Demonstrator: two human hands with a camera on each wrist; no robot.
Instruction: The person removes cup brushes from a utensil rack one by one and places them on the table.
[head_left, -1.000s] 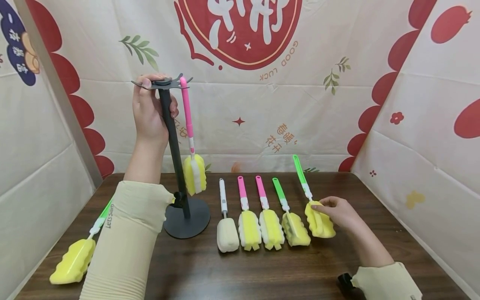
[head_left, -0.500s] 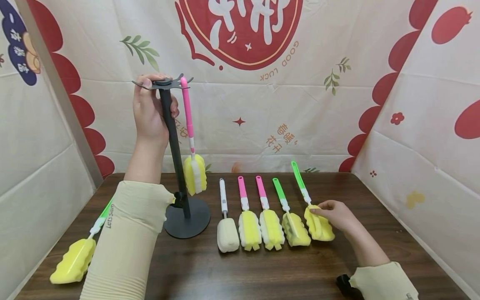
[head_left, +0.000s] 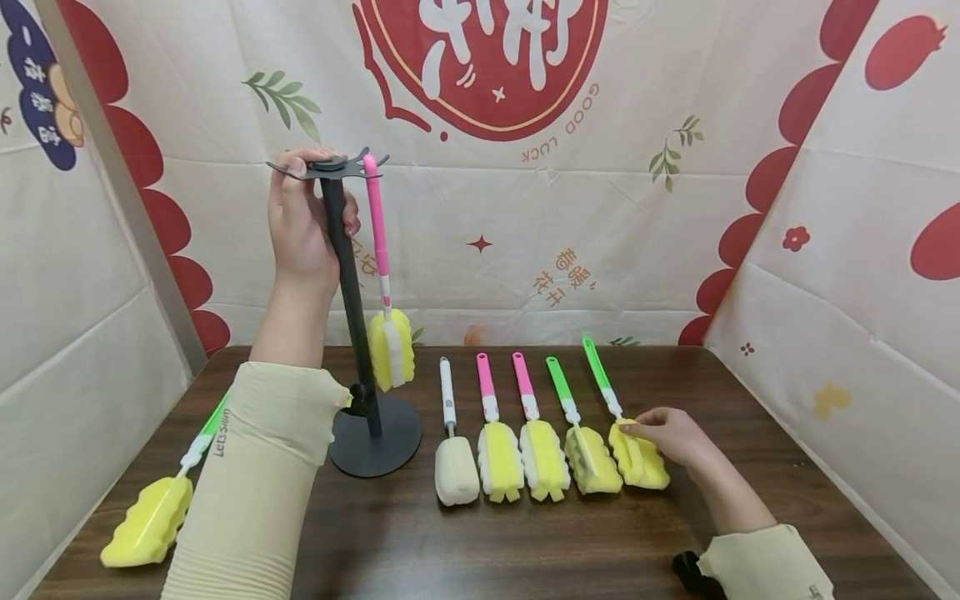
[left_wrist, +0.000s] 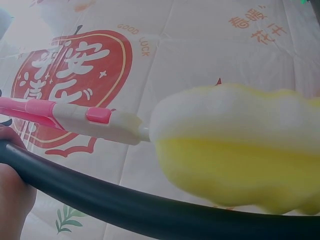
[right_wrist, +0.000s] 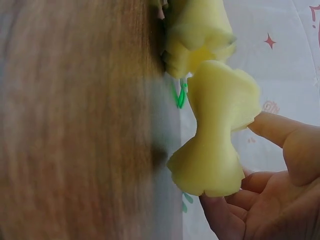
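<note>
My left hand (head_left: 306, 221) grips the black post of a stand (head_left: 351, 292) just under its hooked top. From one hook hangs a sponge bottle brush with a pink handle (head_left: 377, 225), its yellow and white sponge downward. At the right end of a row, my right hand (head_left: 671, 435) pinches the yellow sponge of a green-handled bottle brush (head_left: 637, 457). In the right wrist view, thumb and fingers stand on either side of that yellow sponge head (right_wrist: 215, 135). In the left wrist view the hanging brush's sponge (left_wrist: 235, 145) is close beside the post.
Left of the held brush lie a green-handled brush (head_left: 592, 460), two pink-handled brushes (head_left: 501, 462) and a white brush (head_left: 456, 471). Another green-handled brush (head_left: 150, 521) lies at the table's left, partly behind my left sleeve. Printed cloth (head_left: 480, 200) walls the brown table (head_left: 487, 550).
The right hand has brought the green-handled brush down and slightly toward me, in line with the row. The left hand and the stand have stayed put.
</note>
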